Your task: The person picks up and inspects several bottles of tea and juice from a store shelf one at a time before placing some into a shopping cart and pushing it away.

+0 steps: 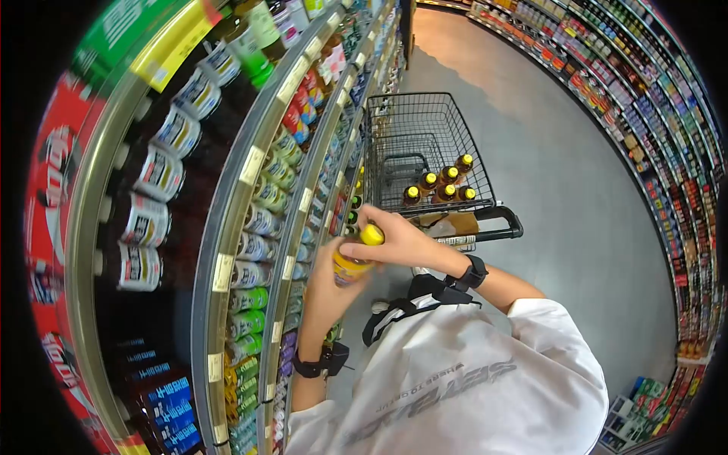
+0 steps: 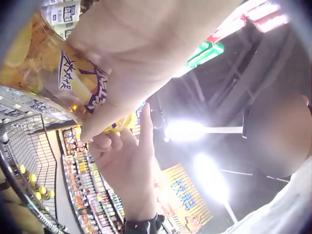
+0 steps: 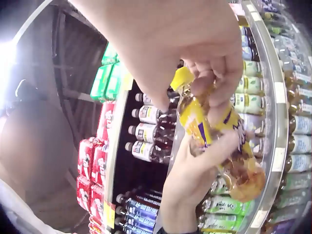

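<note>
Both hands are on one plastic bottle of amber drink with a yellow label and yellow cap. My left hand grips its body; in the right wrist view the left fingers cross the label. My right hand holds the upper part near the neck, thumb over the shoulder of the bottle. The right wrist view shows the bottle tilted, its cap at the upper left and its base at the lower right. The left palm covers part of the label in the left wrist view.
A black wire shopping cart stands ahead, with several yellow-capped bottles in it. Close on the left run shelves of drinks, with red packs at the outer end. Grey aisle floor lies to the right, bordered by another long shelf.
</note>
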The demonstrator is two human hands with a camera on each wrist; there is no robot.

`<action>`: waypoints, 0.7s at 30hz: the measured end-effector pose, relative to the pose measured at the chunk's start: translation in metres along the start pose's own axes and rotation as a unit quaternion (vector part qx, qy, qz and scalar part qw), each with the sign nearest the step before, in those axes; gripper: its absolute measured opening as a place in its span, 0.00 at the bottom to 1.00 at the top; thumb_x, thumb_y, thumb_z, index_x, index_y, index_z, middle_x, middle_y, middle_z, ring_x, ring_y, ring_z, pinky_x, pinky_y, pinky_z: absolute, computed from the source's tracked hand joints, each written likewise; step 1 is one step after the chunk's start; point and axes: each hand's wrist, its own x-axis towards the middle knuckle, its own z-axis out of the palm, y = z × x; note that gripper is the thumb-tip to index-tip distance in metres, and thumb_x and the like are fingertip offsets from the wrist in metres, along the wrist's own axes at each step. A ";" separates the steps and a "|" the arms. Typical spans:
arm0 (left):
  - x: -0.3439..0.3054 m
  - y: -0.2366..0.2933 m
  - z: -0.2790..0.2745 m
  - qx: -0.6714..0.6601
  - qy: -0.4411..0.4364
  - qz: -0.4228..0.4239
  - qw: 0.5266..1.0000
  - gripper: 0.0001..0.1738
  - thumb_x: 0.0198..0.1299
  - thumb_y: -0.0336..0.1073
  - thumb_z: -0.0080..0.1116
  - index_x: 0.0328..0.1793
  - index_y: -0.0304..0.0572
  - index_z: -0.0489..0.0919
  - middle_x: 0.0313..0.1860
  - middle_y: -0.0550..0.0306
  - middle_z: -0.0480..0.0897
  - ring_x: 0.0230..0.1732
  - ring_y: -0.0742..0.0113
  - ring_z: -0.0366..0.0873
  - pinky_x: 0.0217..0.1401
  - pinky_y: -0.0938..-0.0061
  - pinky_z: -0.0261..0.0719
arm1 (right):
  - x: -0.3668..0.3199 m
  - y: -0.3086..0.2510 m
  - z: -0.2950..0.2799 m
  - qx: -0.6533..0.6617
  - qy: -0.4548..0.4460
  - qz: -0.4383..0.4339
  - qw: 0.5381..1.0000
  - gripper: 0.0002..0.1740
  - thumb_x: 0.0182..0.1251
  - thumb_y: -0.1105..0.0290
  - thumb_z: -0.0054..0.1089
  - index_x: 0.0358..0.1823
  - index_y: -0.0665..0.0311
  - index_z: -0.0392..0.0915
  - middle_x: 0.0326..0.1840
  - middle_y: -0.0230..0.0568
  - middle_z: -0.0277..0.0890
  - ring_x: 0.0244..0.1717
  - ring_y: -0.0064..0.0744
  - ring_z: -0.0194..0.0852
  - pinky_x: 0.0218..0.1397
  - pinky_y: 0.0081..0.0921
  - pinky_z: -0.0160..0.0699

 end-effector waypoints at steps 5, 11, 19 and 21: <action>0.025 0.025 0.019 0.059 -0.068 0.004 0.996 0.50 0.55 0.35 0.80 0.82 0.35 0.65 0.70 0.39 0.76 0.70 0.44 0.78 0.73 0.58 0.75 | -0.009 0.019 -0.040 0.121 0.049 0.056 0.990 0.18 0.85 0.58 0.51 0.40 0.66 0.71 0.25 0.35 0.79 0.22 0.21 0.81 0.23 0.22 0.81; 0.092 0.008 0.063 -0.341 -0.123 -0.124 0.924 0.62 0.59 0.28 0.77 0.91 0.38 0.45 0.81 0.40 0.66 0.79 0.57 0.71 0.78 0.61 0.73 | 0.059 0.103 -0.071 -0.047 0.306 -0.184 0.933 0.13 0.84 0.65 0.51 0.42 0.69 0.74 0.36 0.45 0.79 0.33 0.33 0.78 0.40 0.29 0.79; 0.140 -0.127 0.155 -0.113 -0.163 -0.098 0.975 0.41 0.74 0.39 0.63 0.87 0.34 0.58 0.78 0.40 0.72 0.79 0.56 0.70 0.80 0.63 0.68 | 0.078 0.231 -0.122 -0.061 0.200 -0.014 0.978 0.14 0.79 0.63 0.57 0.49 0.69 0.83 0.41 0.50 0.85 0.41 0.41 0.86 0.47 0.36 0.82; 0.130 -0.117 0.122 -0.173 -0.161 -0.225 0.945 0.36 0.75 0.42 0.64 0.82 0.32 0.66 0.69 0.43 0.80 0.68 0.60 0.80 0.68 0.67 0.78 | 0.057 0.232 -0.172 -0.022 0.235 0.044 0.971 0.14 0.80 0.65 0.55 0.50 0.70 0.82 0.38 0.46 0.85 0.40 0.34 0.86 0.46 0.33 0.83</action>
